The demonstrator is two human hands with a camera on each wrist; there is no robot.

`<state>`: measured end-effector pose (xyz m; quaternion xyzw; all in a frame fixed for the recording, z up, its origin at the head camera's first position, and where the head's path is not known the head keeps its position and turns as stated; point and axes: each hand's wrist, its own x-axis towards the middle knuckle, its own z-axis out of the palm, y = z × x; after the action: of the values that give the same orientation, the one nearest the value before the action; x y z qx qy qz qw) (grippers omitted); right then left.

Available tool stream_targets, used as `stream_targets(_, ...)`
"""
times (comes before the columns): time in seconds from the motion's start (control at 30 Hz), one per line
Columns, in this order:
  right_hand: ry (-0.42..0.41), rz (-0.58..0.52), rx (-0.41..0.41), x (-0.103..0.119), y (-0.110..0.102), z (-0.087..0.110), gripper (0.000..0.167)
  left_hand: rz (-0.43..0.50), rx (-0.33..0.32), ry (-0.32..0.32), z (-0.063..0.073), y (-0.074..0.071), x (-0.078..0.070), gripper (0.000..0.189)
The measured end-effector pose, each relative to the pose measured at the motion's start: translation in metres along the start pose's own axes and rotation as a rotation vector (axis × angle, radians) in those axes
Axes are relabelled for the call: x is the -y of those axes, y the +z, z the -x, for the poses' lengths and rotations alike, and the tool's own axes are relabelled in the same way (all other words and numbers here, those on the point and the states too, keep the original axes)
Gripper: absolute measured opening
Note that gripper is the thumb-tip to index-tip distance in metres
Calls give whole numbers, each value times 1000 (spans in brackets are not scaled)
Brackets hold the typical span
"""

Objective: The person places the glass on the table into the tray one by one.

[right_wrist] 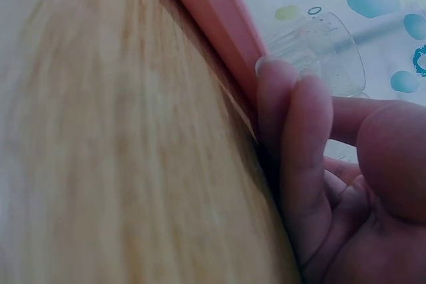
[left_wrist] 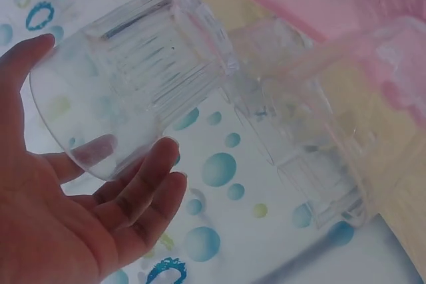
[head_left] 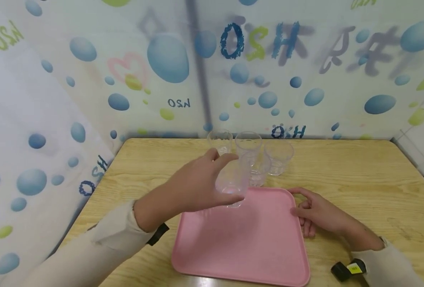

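My left hand (head_left: 197,181) grips a clear plastic cup (head_left: 232,181) above the far left part of a pink tray (head_left: 244,243). In the left wrist view the thumb and fingers spread round the rim end of this cup (left_wrist: 143,74), which has a ribbed lower part. Nothing shows inside it. My right hand (head_left: 319,213) holds the tray's right edge near the far corner, with the thumb at the rim and the index finger along the corner. Its other fingers curl beside the edge, and their fingertips (right_wrist: 276,74) meet the rim in the right wrist view.
Several more clear cups stand upright in a cluster behind the tray, among them a right one (head_left: 278,157) and a back left one (head_left: 220,139). The wooden table (head_left: 362,175) ends at a patterned curtain (head_left: 212,91) at the back and left.
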<state>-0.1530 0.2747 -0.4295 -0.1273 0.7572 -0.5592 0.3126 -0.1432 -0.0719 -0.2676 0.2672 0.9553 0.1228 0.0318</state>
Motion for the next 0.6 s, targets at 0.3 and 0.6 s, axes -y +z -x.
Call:
stream_targets(0.3, 2, -4, -4, 1, 2, -1, 68, -37, 16, 40, 34, 10, -1, 91)
stream_targets(0.6, -1, 8, -8, 0, 1, -1, 70, -58, -44, 51, 64, 22, 8, 81)
